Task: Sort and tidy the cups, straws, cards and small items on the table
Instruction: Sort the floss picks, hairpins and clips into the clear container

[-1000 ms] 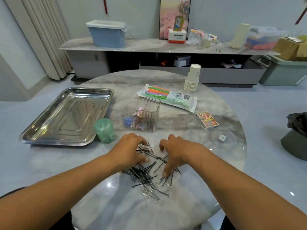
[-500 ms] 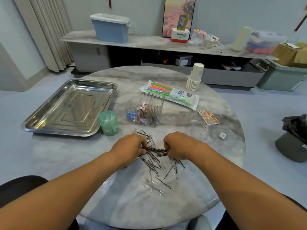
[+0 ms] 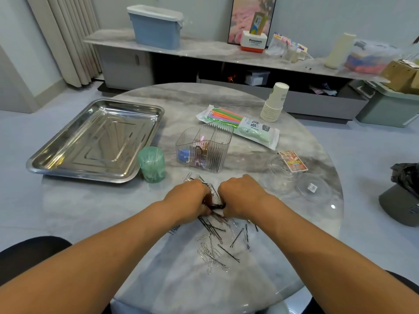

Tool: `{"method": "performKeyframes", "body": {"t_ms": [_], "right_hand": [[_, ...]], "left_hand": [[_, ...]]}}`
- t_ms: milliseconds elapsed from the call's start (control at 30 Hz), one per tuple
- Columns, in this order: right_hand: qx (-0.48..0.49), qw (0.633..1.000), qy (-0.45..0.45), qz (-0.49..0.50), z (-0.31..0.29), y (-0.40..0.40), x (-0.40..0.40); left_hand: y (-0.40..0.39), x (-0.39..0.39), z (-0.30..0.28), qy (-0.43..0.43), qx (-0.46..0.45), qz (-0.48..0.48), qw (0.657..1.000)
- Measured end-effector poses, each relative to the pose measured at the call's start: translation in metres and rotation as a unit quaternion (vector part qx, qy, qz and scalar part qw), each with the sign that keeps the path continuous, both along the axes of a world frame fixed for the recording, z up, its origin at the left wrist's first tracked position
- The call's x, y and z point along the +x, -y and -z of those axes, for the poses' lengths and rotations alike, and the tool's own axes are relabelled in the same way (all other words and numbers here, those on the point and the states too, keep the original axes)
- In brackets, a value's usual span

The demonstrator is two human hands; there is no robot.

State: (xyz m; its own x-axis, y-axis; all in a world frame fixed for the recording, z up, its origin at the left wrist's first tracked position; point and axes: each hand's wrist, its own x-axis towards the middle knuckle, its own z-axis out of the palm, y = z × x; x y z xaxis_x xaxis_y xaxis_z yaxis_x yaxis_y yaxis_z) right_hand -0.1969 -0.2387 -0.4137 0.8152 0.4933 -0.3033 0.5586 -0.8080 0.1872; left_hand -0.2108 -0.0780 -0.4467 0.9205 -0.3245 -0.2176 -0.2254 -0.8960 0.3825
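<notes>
On the round marble table, my left hand and my right hand are pressed together, both closed on one bundle of black hairpins. More loose hairpins and silver paper clips lie scattered just in front of my hands. Behind them stands a clear divided organizer with small items in it. A green tub stands to its left. A pack of coloured straws, a stack of paper cups and a card deck lie further back and right.
A steel tray sits at the left of the table. Two clear round lids or dishes lie at the right. A long sideboard with boxes runs along the far wall. A dark bin stands on the floor at right.
My hands moved from spread over the pile to close together, sweeping hairpins into a bundle gripped between them. The camera view shifted slightly.
</notes>
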Motion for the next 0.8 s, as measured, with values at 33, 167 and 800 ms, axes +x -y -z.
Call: {"method": "performKeyframes", "body": {"t_ms": [33, 167, 800], "right_hand": [[-0.005, 1.0, 0.002, -0.008, 0.0, -0.001, 0.0], [0.033, 0.998, -0.041, 0.02, 0.002, 0.001, 0.004], [0.451, 0.793, -0.271, 0.306, -0.032, 0.04, 0.021]], "left_hand": [[0.001, 0.0, 0.001, 0.008, 0.002, 0.003, 1.0], [-0.001, 0.002, -0.002, 0.04, 0.019, 0.012, 0.999], [-0.002, 0.006, -0.031, -0.197, -0.528, -0.27, 0.78]]}}
